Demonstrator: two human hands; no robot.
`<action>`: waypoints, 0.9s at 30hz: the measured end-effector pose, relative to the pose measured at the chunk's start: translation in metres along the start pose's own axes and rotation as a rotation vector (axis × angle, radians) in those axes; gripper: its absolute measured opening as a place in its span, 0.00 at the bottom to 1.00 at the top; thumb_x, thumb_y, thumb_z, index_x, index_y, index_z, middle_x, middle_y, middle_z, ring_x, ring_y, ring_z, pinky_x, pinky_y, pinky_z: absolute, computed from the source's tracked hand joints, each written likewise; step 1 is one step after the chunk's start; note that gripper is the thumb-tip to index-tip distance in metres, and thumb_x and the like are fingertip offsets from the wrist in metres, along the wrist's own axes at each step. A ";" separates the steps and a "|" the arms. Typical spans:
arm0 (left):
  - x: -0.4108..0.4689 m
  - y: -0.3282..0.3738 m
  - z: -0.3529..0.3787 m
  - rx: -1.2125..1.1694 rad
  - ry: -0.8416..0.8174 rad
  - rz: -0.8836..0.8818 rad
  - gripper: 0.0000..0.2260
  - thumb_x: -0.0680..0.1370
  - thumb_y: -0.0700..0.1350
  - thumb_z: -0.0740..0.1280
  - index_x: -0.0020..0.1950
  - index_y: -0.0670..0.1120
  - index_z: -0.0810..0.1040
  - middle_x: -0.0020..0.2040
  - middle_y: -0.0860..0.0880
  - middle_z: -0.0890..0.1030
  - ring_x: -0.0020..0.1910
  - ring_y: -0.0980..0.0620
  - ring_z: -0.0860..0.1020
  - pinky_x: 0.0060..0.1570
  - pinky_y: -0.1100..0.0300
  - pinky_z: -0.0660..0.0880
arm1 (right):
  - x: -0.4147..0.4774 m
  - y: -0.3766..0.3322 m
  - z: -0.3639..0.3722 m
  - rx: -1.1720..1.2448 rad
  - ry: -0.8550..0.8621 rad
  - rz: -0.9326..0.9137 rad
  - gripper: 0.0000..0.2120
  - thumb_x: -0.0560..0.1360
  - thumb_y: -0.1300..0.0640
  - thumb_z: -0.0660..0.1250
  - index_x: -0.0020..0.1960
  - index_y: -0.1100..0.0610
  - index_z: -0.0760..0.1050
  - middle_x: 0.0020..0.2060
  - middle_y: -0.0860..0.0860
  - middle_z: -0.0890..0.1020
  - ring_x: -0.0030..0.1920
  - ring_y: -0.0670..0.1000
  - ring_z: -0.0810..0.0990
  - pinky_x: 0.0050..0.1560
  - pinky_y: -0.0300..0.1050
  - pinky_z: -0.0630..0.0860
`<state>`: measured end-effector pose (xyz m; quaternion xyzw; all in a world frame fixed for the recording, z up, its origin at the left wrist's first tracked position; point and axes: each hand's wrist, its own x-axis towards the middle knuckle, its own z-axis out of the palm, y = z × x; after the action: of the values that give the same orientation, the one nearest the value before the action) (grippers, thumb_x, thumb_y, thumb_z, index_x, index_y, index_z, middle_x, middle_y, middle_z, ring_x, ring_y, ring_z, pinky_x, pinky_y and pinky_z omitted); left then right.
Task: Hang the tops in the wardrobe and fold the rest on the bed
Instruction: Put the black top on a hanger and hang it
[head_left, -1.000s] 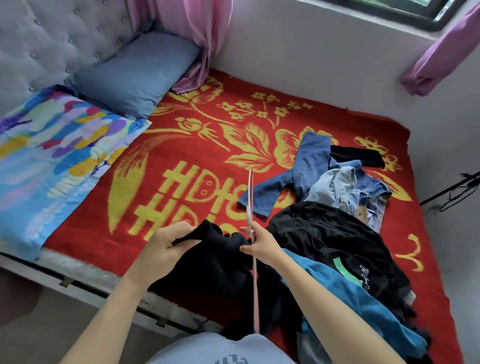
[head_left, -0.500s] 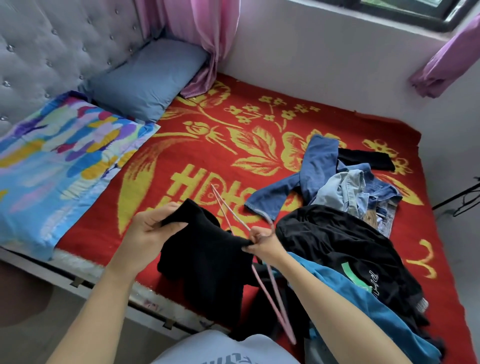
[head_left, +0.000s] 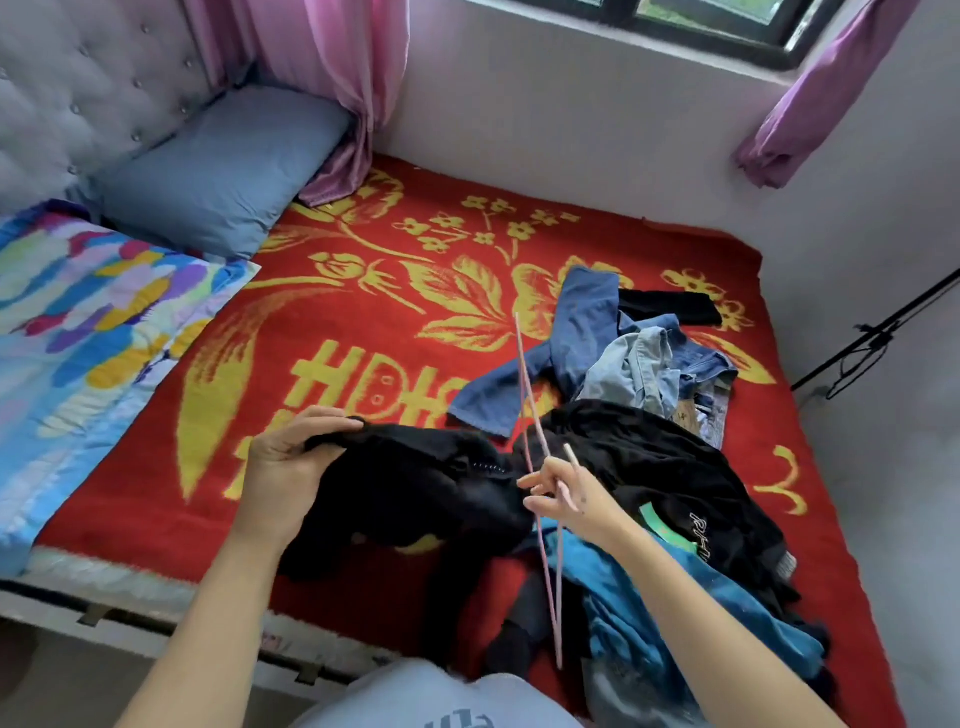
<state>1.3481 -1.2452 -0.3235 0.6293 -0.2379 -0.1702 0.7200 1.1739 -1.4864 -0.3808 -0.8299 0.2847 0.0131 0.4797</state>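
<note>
Black cloth spans the space between the two hands: a soft black top (head_left: 415, 499) bunched at the near edge of the bed (head_left: 130, 577), with part of it hanging down past the mattress side. The left hand (head_left: 285, 467) grips one end of the black top, thumb over the fabric and fingers curled beneath it. The right hand (head_left: 571, 496) pinches a thin pink clothes hanger (head_left: 559, 644) near its middle, fingers curled round the rod. The hanger is seen almost edge-on, one end reaching up over the clothes and the other pointing down toward the person's body. It meets the right edge of the top, but I cannot tell whether any of it is inside the garment.

To the right, a heap lies on the red blanket with yellow flowers (head_left: 337, 322): a black jacket with white lettering (head_left: 649, 467), a bright blue garment (head_left: 649, 597) under the right forearm, and farther back dark blue jeans (head_left: 587, 322) beside a pale denim piece (head_left: 639, 364). At the bed's head a blue-grey pillow (head_left: 218, 166) and a multicoloured quilt (head_left: 78, 322) sit by a grey tufted headboard (head_left: 78, 78).
</note>
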 end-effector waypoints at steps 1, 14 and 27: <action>-0.003 -0.004 0.003 0.002 -0.006 -0.024 0.30 0.70 0.20 0.60 0.32 0.55 0.84 0.38 0.59 0.82 0.40 0.61 0.79 0.40 0.69 0.75 | -0.001 0.006 0.011 0.014 0.015 0.061 0.20 0.70 0.68 0.69 0.32 0.55 0.60 0.45 0.53 0.82 0.44 0.42 0.81 0.47 0.43 0.76; -0.012 0.009 0.025 0.124 0.108 -0.127 0.26 0.73 0.27 0.65 0.34 0.59 0.84 0.35 0.59 0.83 0.37 0.60 0.81 0.37 0.69 0.76 | -0.009 -0.042 0.105 0.060 0.056 0.015 0.19 0.68 0.50 0.75 0.36 0.57 0.65 0.30 0.48 0.72 0.30 0.44 0.70 0.34 0.35 0.67; -0.015 0.024 0.050 0.091 0.225 -0.197 0.13 0.73 0.31 0.67 0.40 0.49 0.82 0.32 0.57 0.82 0.33 0.61 0.80 0.35 0.69 0.75 | -0.001 -0.050 0.111 -0.233 0.317 0.110 0.22 0.75 0.58 0.65 0.34 0.48 0.52 0.30 0.49 0.73 0.32 0.50 0.69 0.33 0.43 0.63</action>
<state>1.3070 -1.2746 -0.2969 0.6966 -0.1001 -0.1576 0.6927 1.2248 -1.3780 -0.4007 -0.8547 0.3982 -0.0587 0.3279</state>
